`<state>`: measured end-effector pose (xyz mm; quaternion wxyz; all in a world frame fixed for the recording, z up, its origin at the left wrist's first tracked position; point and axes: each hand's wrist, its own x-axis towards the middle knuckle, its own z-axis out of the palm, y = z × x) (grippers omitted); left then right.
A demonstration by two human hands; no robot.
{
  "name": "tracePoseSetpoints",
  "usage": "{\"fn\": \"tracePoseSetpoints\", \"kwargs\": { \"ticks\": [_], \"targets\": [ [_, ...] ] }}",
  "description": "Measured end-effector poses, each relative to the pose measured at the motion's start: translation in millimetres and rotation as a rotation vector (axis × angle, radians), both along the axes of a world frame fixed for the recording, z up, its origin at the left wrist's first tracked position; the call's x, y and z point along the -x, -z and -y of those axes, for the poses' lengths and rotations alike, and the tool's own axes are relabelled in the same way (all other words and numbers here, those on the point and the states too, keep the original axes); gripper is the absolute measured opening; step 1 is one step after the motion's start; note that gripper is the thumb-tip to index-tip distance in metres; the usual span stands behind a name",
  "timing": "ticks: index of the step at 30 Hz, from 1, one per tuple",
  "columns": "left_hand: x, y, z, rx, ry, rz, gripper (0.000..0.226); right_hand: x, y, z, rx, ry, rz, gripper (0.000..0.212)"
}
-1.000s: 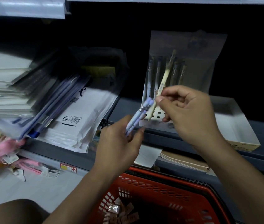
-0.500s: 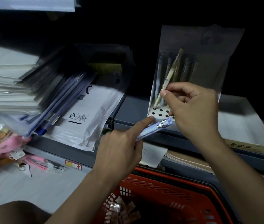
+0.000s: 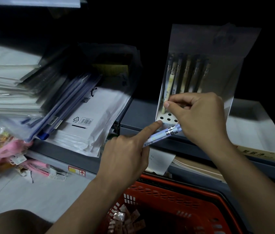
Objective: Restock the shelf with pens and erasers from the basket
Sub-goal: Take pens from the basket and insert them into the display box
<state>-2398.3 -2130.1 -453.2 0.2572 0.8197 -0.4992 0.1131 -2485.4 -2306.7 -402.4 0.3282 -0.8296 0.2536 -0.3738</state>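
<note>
shelf [image 3: 141, 114] | on it: pen display box [image 3: 199, 78], envelopes [image 3: 89, 125], white box [image 3: 258, 132]

Front holes [image 3: 167, 118] of pen stand [image 3: 199, 68] open; back rows filled with pens [image 3: 186, 75]. Right hand [image 3: 199, 115] blocks right side; envelopes [image 3: 89, 122] crowd shelf left

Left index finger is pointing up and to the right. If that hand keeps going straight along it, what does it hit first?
Most likely the pen display stand: the left hand has its fingertip at the front corner of the stand's perforated base, seemingly touching or nearly so. Depth is hard to judge. The empty holes lie just beyond.
</note>
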Motion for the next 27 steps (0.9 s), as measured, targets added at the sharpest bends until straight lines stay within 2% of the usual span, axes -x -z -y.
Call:
{"fn": "tracePoseSetpoints", "kwargs": {
  "ticks": [10,20,27],
  "targets": [
    [1.4,0.1,-1.4,-0.018,-0.006,0.003,0.078,-0.3,-1.2,-0.4,-0.021,0.021,-0.056,0.006],
    [1.8,-2.1,-2.5,-0.018,0.004,-0.001,0.073,1.2,-3.2,-1.9,0.057,0.004,-0.087,0.005],
    [2.6,-3.4,-2.9,0.004,0.012,0.004,0.067,9.3,-2.9,-1.4,-0.031,-0.05,-0.062,0.009]
  ]
}}
